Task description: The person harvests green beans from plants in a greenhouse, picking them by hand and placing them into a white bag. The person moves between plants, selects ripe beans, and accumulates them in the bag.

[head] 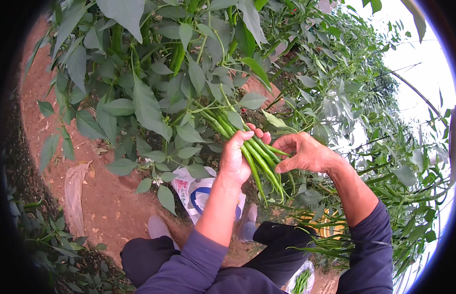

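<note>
My left hand [237,158] is closed around a bunch of long, thin green chili peppers [263,156] in the middle of the view. Their tips point down and to the right, and their upper ends reach up among the leaves. At the right side of the bunch, my right hand [303,154] has its thumb and fingers at one pepper; whether it pinches that pepper cannot be made out. Above the hands stands a leafy pepper plant [151,106] with more green peppers [179,57] hanging in it.
A white bag with blue handles [184,183] is on the soil below my left hand. A clear plastic bag holding green peppers [301,281] lies at the bottom. Dense pepper plants [360,92] line the right. A pale cloth-like strip [75,198] lies on the reddish soil path.
</note>
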A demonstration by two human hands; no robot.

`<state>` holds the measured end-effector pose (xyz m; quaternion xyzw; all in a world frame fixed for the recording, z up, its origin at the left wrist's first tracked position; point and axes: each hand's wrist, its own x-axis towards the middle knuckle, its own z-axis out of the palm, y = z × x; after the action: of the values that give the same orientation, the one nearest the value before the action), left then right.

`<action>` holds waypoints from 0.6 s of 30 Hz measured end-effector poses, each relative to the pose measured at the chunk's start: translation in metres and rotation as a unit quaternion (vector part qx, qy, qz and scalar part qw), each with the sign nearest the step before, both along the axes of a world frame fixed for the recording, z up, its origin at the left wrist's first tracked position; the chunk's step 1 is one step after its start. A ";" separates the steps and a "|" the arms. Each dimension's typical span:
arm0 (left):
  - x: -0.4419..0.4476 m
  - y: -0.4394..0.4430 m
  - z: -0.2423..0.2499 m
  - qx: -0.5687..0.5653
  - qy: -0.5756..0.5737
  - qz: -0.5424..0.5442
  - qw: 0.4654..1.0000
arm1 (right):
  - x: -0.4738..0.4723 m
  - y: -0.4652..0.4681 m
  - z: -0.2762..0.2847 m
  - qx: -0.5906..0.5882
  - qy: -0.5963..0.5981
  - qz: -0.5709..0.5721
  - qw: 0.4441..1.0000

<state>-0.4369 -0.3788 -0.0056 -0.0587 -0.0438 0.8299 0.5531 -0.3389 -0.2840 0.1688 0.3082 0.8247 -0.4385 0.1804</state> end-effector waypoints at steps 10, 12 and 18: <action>0.004 -0.002 0.006 0.020 -0.011 0.082 0.996 | 0.006 0.000 0.011 -0.018 -0.167 -0.016 0.986; 0.006 -0.005 0.010 0.023 -0.021 0.093 0.995 | 0.008 -0.003 0.012 -0.021 -0.165 -0.026 0.986; 0.000 -0.010 0.015 -0.037 -0.040 0.121 0.991 | 0.011 -0.013 0.008 0.098 -0.078 0.071 0.990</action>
<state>-0.4369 -0.3884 0.0096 -0.1070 -0.0418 0.8887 0.4438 -0.3279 -0.2974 0.1764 0.2984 0.8669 -0.3167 0.2433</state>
